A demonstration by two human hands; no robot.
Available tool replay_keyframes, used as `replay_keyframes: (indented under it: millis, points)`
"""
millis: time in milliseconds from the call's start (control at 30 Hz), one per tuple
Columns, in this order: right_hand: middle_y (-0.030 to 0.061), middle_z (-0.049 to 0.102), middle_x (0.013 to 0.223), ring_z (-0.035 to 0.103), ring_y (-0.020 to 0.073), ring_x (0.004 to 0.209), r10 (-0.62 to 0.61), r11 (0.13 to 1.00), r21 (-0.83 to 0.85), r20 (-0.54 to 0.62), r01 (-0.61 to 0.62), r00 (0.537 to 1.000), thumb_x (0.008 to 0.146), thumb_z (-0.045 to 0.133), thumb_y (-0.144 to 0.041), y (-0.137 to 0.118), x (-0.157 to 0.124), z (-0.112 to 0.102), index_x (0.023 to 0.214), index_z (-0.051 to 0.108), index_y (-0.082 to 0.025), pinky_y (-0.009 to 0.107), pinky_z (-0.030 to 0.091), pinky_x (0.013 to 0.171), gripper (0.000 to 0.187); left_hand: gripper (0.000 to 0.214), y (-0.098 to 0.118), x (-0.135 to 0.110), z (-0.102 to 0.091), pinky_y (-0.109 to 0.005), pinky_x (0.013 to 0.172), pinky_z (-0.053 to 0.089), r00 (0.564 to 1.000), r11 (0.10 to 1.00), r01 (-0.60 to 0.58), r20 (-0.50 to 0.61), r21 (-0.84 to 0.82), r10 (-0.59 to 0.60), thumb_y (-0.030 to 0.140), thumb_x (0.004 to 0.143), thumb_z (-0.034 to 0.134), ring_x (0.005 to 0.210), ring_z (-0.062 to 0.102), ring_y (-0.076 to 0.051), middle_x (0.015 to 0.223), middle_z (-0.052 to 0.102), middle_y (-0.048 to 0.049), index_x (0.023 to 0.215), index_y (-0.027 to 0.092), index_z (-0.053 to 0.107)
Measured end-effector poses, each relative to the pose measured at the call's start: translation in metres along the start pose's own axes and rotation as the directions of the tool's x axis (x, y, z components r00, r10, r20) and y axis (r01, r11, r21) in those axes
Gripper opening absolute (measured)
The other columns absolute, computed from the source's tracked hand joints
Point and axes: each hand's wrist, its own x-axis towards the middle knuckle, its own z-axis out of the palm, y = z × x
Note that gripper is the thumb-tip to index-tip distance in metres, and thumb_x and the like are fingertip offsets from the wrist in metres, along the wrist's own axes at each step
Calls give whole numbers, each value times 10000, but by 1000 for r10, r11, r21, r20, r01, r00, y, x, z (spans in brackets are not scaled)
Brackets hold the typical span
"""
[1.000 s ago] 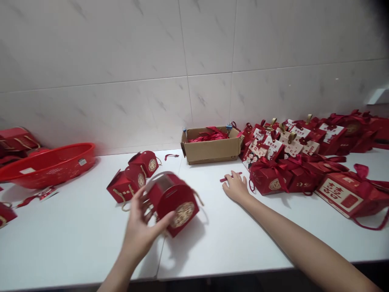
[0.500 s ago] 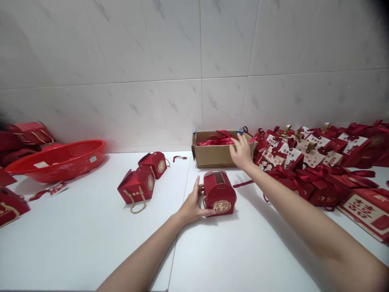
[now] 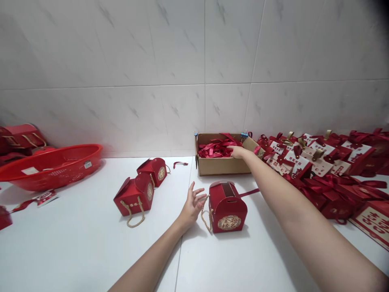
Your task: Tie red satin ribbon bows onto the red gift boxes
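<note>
Reaching forward, the right hand (image 3: 238, 152) rests its fingers on the red ribbons (image 3: 217, 148) inside the cardboard box (image 3: 223, 165); whether it has closed on one cannot be told. The left hand (image 3: 192, 205) is wide open, fingers spread, just beside the rope handle at 9 o'clock of the red gift box (image 3: 227, 207); contact with the rope is uncertain.

Change: half a second ago the left hand gripped this gift box and the right hand was at the cardboard box's front wall. Now the gift box stands released and upright on the bench (image 3: 91, 251), and the right hand is among the ribbons. The gift box therefore holds its position unsupported.

The cardboard box sits at 12 o'clock of the gift box.

Count:
- Rope-handled gift boxes on the open bench: three, with the second gift box (image 3: 135, 195) and third gift box (image 3: 155, 170) at 9 to 10 o'clock.
- Cardboard box: one.
- Red basket (image 3: 51, 166): one, far out at 9 o'clock.
- Loose pieces: one loose ribbon (image 3: 180, 164) and one ribbon strip (image 3: 249, 192).
- Pile of tied boxes (image 3: 319, 170) at 3 o'clock: too dense to count.
</note>
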Motion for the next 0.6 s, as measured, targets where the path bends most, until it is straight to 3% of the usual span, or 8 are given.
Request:
replay_keyframes:
  millis: [100, 233, 400, 600]
  points:
    - [81, 557, 1173, 576, 188, 981, 45, 993, 113, -15, -43, 999, 901, 505, -314, 2, -1, 4, 1142, 549, -177, 384, 500, 830, 281, 1093, -3, 0, -1, -453, 1005, 358, 1000, 1000, -1, 20, 7, 1, 669, 615, 631, 1141, 500, -280, 1287, 376, -194, 1425, 225, 47]
    - [83, 557, 1169, 576, 193, 988, 121, 949, 311, -203, -53, 972, 892, 522, -312, 6, -3, 11, 1150, 543, -170, 386, 499, 828, 295, 1030, -8, 1, -4, -465, 1012, 355, 999, 999, -26, 31, 19, 25, 639, 665, 614, 1135, 509, -271, 1285, 373, -185, 1422, 234, 44]
    - [83, 570, 1134, 591, 187, 954, 219, 801, 590, -442, 98, 870, 893, 522, -309, 9, -6, 9, 1158, 529, -144, 388, 511, 799, 312, 1026, -4, 1, -2, -471, 997, 370, 999, 999, -21, 26, 39, 20, 647, 648, 619, 1127, 515, -277, 1274, 378, -181, 1416, 238, 76]
    - [57, 656, 812, 659, 169, 735, 339, 611, 736, -578, 293, 743, 809, 531, -227, 17, -39, -11, 967, 565, -119, 287, 532, 649, 194, 1016, 3, -1, 1, -474, 973, 385, 1000, 999, -3, 6, 34, 3, 658, 627, 626, 1106, 520, -282, 1251, 390, -180, 1407, 245, 123]
